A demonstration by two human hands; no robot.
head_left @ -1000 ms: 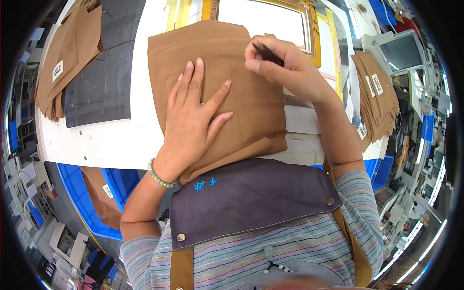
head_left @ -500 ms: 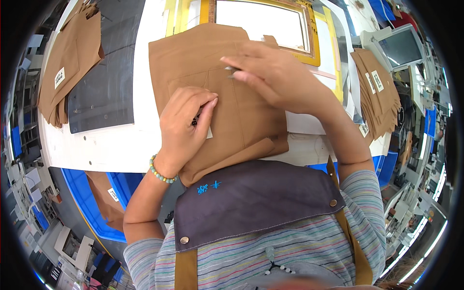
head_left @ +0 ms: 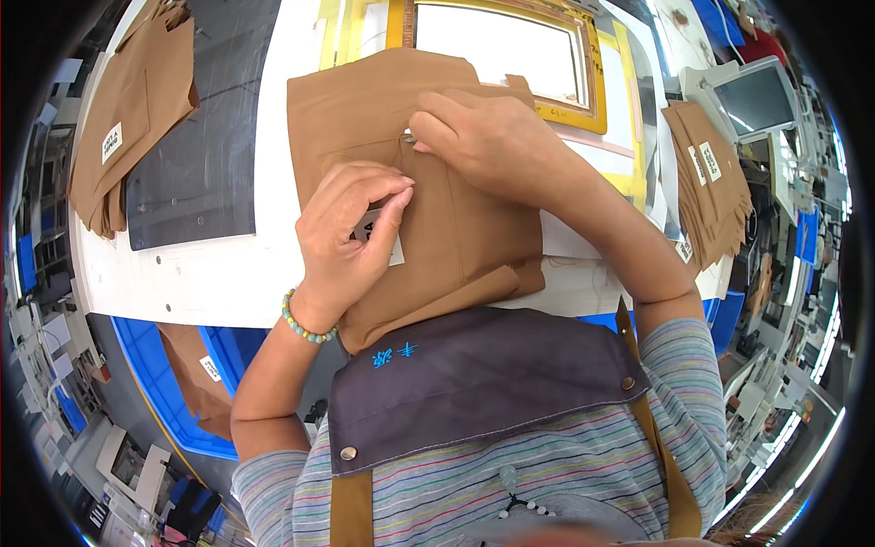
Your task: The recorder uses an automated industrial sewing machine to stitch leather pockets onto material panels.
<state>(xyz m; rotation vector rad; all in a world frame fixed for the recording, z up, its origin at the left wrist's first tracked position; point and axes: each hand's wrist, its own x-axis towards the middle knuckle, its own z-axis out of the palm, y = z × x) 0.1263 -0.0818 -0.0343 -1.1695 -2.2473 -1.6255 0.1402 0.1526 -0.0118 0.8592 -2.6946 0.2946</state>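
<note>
A brown fabric piece [head_left: 474, 219] with stitched lines lies on the white worktable [head_left: 182, 292]. My left hand [head_left: 351, 232] is curled over its middle, thumb and forefinger pinched at the tips; what they grip is hidden. Behind those fingers a white label [head_left: 395, 252] shows on the fabric. Just above and to the right, my right hand [head_left: 483, 146] is closed round a small tool [head_left: 408, 136], mostly covered by the fingers, its metal tip low on the fabric by a seam.
Brown fabric stacks lie left [head_left: 128, 109] and right [head_left: 715, 201]. A dark board [head_left: 196, 182], a yellow frame [head_left: 583, 114] and a grey monitor [head_left: 752, 96] sit around the work. Blue bins [head_left: 223, 356] are below the table edge.
My left hand has gone from spread flat to curled and pinched, uncovering a white label. My right hand has moved left and down, bringing the tool to the fabric.
</note>
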